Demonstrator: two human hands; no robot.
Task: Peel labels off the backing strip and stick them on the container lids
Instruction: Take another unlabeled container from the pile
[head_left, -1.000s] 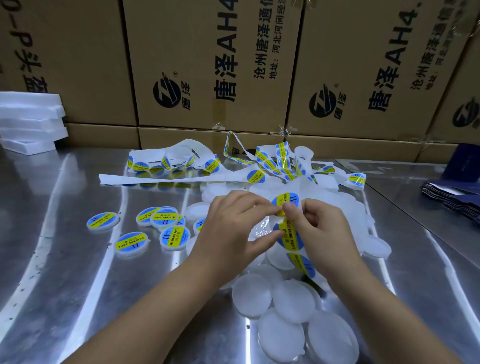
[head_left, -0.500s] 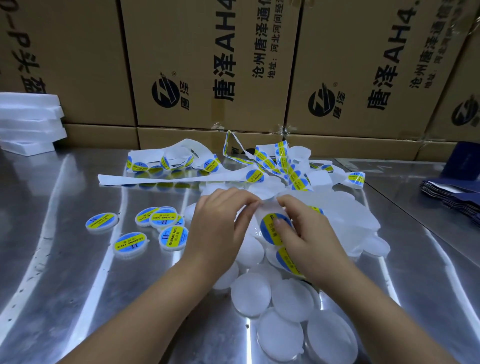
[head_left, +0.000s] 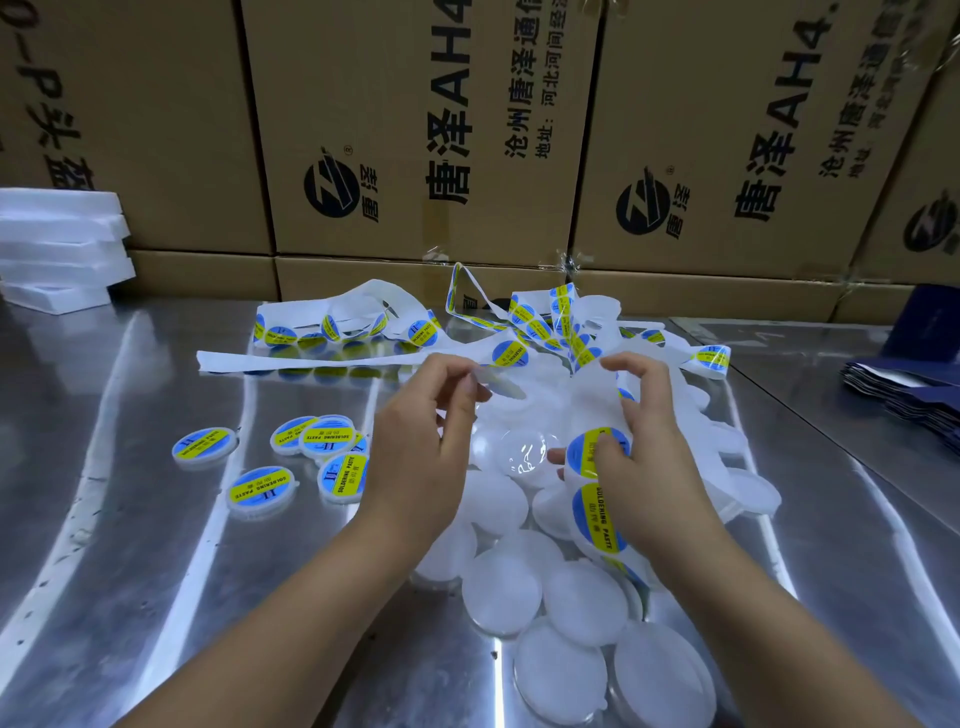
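Note:
My left hand (head_left: 423, 447) pinches a pale oval piece (head_left: 500, 385) between thumb and fingertips; it looks like a label seen from its back, lifted off the strip. My right hand (head_left: 652, 457) grips the white backing strip (head_left: 597, 400), its thumb pressing a blue-and-yellow label (head_left: 584, 454). Another label (head_left: 597, 514) follows lower on the same strip. A clear lid (head_left: 524, 454) lies between my hands, on a pile of unlabelled white lids (head_left: 582, 603).
Several labelled lids (head_left: 262, 486) lie to the left on the metal table (head_left: 156, 571). Tangled strip with labels (head_left: 363, 325) lies behind the pile. Cardboard boxes (head_left: 415, 130) wall off the back. White foam slabs (head_left: 57, 244) sit far left, dark blue bags (head_left: 914, 400) far right.
My hands have drawn apart. The left hand has risen and moved left with the pale piece. The right hand now holds the strip raised, thumb on a lower label.

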